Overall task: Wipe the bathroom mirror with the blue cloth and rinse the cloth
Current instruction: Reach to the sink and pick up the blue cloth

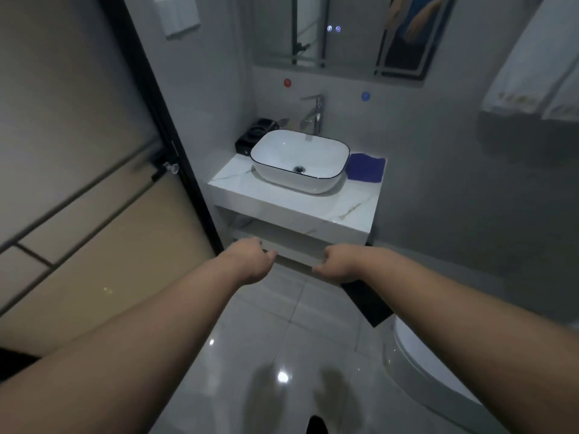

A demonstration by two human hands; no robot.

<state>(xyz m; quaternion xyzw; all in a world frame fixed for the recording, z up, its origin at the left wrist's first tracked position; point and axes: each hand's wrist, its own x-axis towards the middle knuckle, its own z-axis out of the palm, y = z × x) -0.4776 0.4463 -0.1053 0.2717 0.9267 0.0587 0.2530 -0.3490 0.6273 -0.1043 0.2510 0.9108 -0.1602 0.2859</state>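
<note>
A blue cloth (365,167) lies folded on the marble counter (313,211), just right of the white basin (299,159). A chrome tap (314,115) stands behind the basin. The mirror (341,36) hangs on the wall above. Both arms stretch forward at floor level below the counter. My left hand (252,256) and my right hand (336,261) have their fingers curled down and hold nothing. Both hands are well short of the cloth.
A black tray (250,136) sits left of the basin. A sliding door (94,183) with a dark frame stands on the left. White towels (532,73) hang at the right. A toilet (432,380) is at the lower right. Glossy floor tiles (266,339) lie ahead.
</note>
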